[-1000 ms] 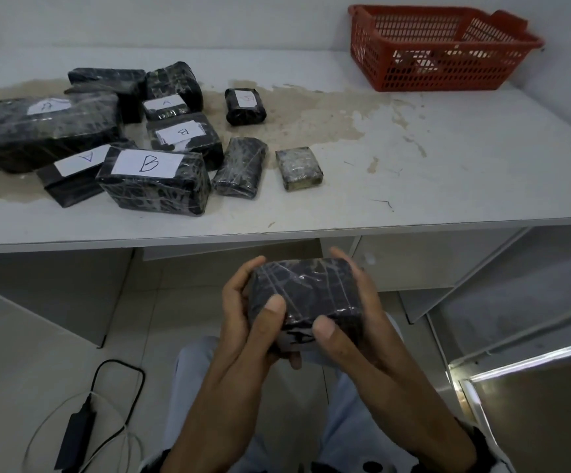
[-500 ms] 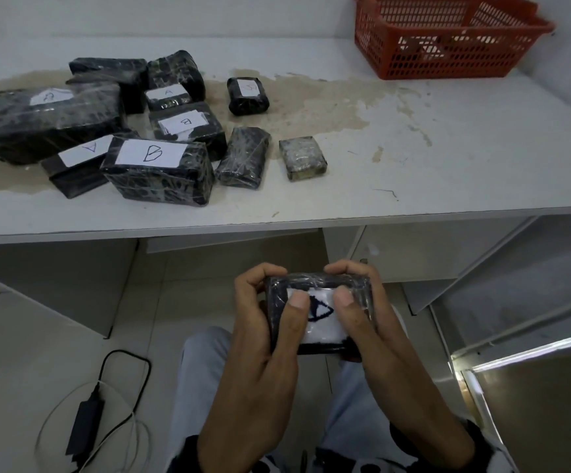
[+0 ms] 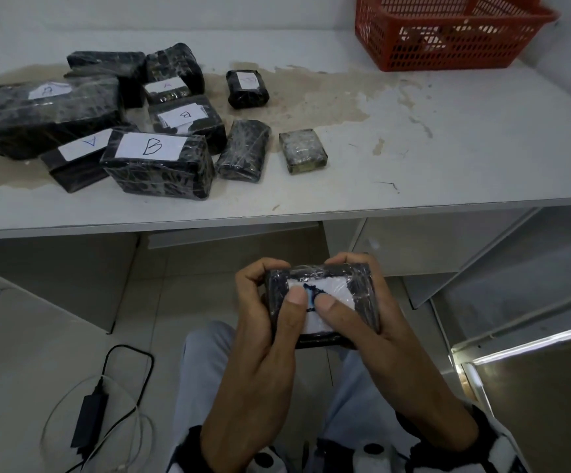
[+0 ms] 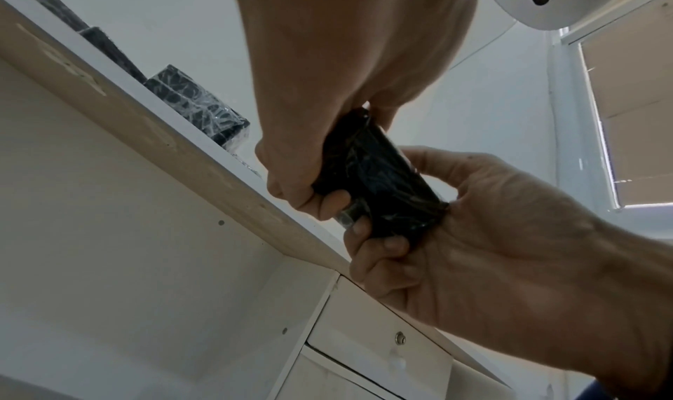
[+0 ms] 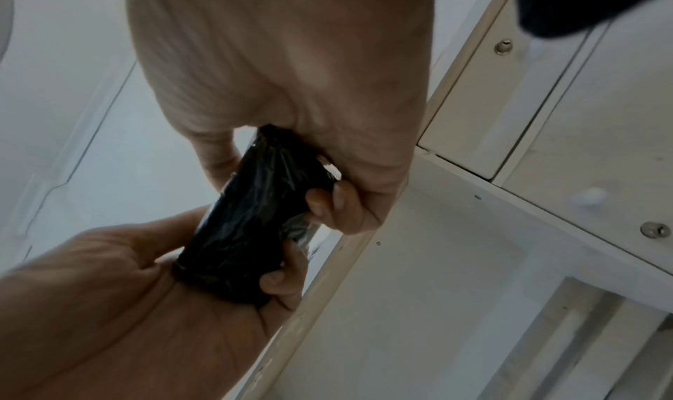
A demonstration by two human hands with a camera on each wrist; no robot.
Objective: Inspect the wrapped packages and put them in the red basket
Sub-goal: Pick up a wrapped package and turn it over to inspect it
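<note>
While other wrapped parcels (image 3: 156, 163) lie on the table (image 3: 447, 158), far from the red basket (image 3: 447, 32), the head view shows the left hand (image 3: 263, 322) and right hand (image 3: 372, 322) gripping a black package (image 3: 362, 291) above the lap, thumbs on its label, perhaps "A". Both wrist views show fingers (image 4: 331, 202) curled beneath it (image 5: 251, 219).

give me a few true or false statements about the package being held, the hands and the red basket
1. Both hands hold one wrapped package below the table edge. True: the left hand and right hand share the grip.
2. Its white label faces the floor. False: the label faces up, under both thumbs.
3. The red basket sits on the floor. False: it stands at the table's far right.
4. A package marked B lies on the table. True.
5. The right hand is free. False: it grips the package.
</note>
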